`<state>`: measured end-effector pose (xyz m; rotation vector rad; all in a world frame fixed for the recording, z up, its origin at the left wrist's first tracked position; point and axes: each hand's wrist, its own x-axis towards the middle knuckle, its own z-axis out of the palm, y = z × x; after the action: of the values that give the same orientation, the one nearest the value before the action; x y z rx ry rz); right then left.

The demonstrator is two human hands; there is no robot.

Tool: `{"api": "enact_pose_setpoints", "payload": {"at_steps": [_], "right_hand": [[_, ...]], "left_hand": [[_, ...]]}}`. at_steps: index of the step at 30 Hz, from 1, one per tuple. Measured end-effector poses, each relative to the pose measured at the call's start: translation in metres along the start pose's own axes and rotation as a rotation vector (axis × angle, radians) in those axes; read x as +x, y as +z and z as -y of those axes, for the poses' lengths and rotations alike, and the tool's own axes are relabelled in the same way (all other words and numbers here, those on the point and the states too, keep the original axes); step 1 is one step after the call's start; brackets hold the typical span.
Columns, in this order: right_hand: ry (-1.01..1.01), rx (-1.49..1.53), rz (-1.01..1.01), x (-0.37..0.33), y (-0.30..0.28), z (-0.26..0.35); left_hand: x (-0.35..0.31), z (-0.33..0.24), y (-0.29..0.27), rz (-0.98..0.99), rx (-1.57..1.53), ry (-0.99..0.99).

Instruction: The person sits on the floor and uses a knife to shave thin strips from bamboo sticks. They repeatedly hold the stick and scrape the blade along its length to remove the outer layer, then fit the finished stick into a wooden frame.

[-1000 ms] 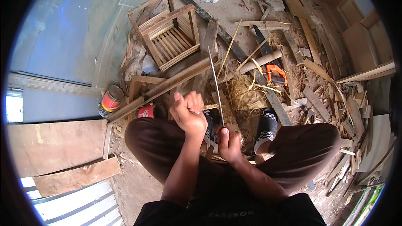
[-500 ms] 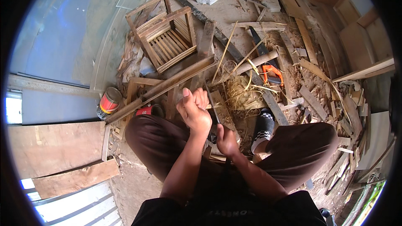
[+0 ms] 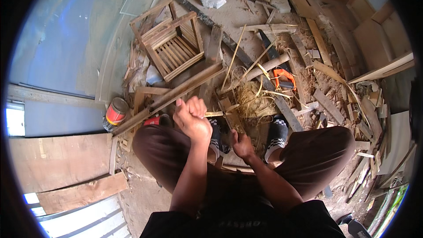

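My left hand (image 3: 193,120) is closed in a fist, thumb up, around a short pale stick (image 3: 215,113). The stick pokes out of the fist to the right, roughly level. Lower and to the right, my right hand (image 3: 243,145) is wrapped round the handle of a long thin-bladed knife (image 3: 226,117). Its blade points away from me and crosses the stick; whether they touch I cannot tell. The handle is mostly hidden by the fingers. Both hands are between my knees, above my shoes (image 3: 277,128).
Curly bamboo-like shavings (image 3: 253,99) lie beyond my hands, beside an orange-handled saw (image 3: 284,79) and a round pole (image 3: 266,67). A slatted wooden frame (image 3: 169,44), a long beam (image 3: 185,88) and a tin can (image 3: 117,111) stand to the left. Scrap boards (image 3: 328,105) litter the right.
My left hand has moved slightly left and down, and more of the stick shows. My right hand has shifted a little right, away from the left hand, with the knife.
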<state>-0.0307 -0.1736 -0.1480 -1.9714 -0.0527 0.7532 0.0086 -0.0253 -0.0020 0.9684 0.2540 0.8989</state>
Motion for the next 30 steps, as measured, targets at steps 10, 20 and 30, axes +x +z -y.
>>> {"api": "enact_pose_setpoints", "payload": {"at_steps": [10, 20, 30], "right_hand": [[0.193, 0.109, 0.032, 0.001, 0.011, -0.002], [-0.265, 0.119, -0.143, -0.008, 0.015, 0.011], [-0.191, 0.138, -0.177, 0.003, 0.016, 0.006]], "left_hand": [[-0.003, 0.003, 0.004, 0.062, -0.008, -0.072], [0.001, -0.002, -0.007, 0.05, -0.053, -0.081], [0.001, -0.009, -0.014, 0.023, 0.023, -0.024]]}}
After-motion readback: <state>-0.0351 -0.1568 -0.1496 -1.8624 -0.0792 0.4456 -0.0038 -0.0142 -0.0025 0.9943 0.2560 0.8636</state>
